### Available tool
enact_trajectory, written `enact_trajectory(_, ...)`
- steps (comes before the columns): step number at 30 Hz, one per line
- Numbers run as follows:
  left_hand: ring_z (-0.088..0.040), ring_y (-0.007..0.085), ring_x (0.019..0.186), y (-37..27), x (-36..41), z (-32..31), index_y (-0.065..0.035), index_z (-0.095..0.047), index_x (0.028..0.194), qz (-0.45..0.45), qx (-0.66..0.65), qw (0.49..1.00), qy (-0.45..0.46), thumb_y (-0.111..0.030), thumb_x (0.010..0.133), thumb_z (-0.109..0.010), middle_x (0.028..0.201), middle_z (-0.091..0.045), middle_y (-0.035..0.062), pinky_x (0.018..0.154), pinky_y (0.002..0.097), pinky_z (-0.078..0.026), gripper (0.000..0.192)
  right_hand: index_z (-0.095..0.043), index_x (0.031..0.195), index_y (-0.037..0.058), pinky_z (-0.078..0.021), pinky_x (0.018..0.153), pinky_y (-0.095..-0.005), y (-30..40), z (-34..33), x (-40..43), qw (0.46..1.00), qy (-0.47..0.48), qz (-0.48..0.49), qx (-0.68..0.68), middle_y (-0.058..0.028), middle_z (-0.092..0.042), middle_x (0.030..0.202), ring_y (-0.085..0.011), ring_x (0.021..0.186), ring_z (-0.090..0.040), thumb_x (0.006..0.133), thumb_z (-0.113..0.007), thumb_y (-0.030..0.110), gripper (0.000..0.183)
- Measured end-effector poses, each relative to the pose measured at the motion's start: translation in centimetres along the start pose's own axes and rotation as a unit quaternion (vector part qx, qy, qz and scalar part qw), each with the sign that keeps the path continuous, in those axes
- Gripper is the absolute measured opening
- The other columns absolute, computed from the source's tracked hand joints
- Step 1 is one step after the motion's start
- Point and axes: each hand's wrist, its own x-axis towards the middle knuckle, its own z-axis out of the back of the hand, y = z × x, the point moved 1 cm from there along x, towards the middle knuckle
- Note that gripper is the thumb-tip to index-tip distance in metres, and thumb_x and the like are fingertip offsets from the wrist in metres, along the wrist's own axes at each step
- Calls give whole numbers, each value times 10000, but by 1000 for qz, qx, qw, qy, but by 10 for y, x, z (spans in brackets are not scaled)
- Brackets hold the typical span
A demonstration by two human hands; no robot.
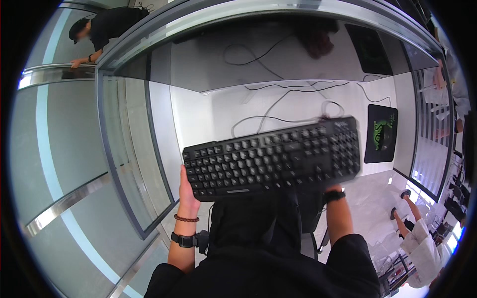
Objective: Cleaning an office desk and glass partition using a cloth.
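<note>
A black full-size computer keyboard (257, 160) is held above the front of a white desk, its keys facing up and its right end tilted slightly toward the back. My left hand (189, 192) grips its left end, with the palm along the edge and the fingers hidden underneath. Beneath the lower right edge, my right hand (333, 187) supports it; most of that hand is covered by the keyboard. A thin black cable (266, 115) loops over the white desktop (220, 108) behind the keyboard.
To the right lies a black mouse pad (380, 154) with a green print, bearing a dark mouse (386, 132). A dark glossy panel (208, 63) stands along the back. Glass partitions (128, 123) flank the desk. One person (115, 24) leans at the far left; another (423, 249) is at right.
</note>
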Motion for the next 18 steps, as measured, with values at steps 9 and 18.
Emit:
enact_trajectory(9,-635,176,1026,-18,-21,-18,-51,-535,1248,68,33,996,48,-447,1025,-302,1173,-626,81,884,322,-526,511,-464,1353,102,-264,1087,-518,52,-126,78,990,142,-8,-25,-154,-412,1394,-403,1310,-336,797,-593,200,580)
enact_trajectory(18,-633,178,1035,-22,-15,-2,-51,-530,1261,52,23,997,47,-456,1023,-299,1181,-622,82,878,325,-532,523,-515,1310,49,-289,1070,-507,-38,-90,50,988,84,-128,-12,-125,-414,1445,-380,1307,-359,821,-572,235,526)
